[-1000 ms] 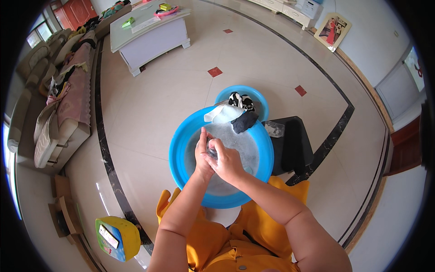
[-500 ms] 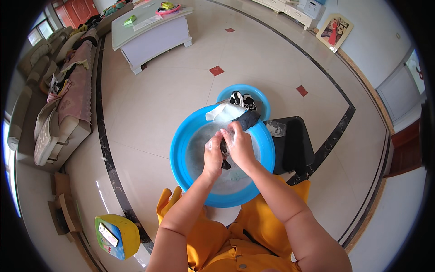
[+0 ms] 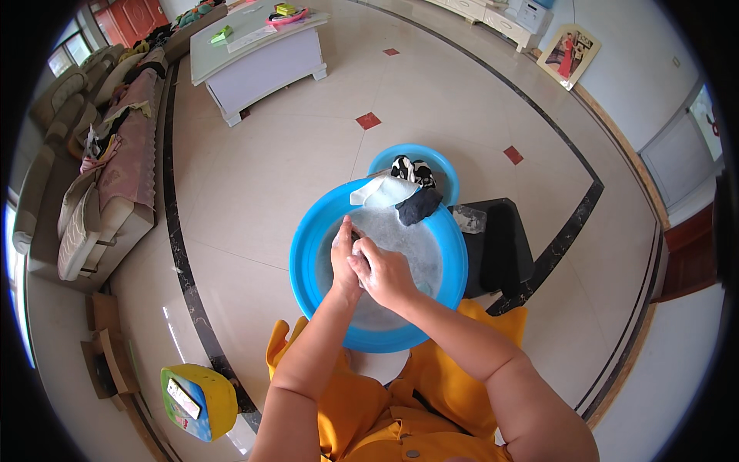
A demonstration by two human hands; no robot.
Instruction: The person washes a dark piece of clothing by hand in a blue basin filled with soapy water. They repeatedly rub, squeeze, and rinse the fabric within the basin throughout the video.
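Since half a second ago, the left hand (image 3: 343, 258) and right hand (image 3: 386, 275) have moved back toward the body and pressed together. Their grip is closed on a small dark cloth (image 3: 355, 237), clasped between them with only a sliver showing; the right curls against the inner side of the left, whose fingers point away from the body. They and the cloth are over the large blue basin (image 3: 302, 262), above cloudy, sudsy water (image 3: 419, 254). On its far rim lie a white cloth (image 3: 381, 192) and a dark grey cloth (image 3: 419, 206), side by side. Just beyond stands a smaller blue basin (image 3: 450, 173) with a black-and-white cloth (image 3: 413, 171). Right of the large basin sits a black stool (image 3: 500, 239).
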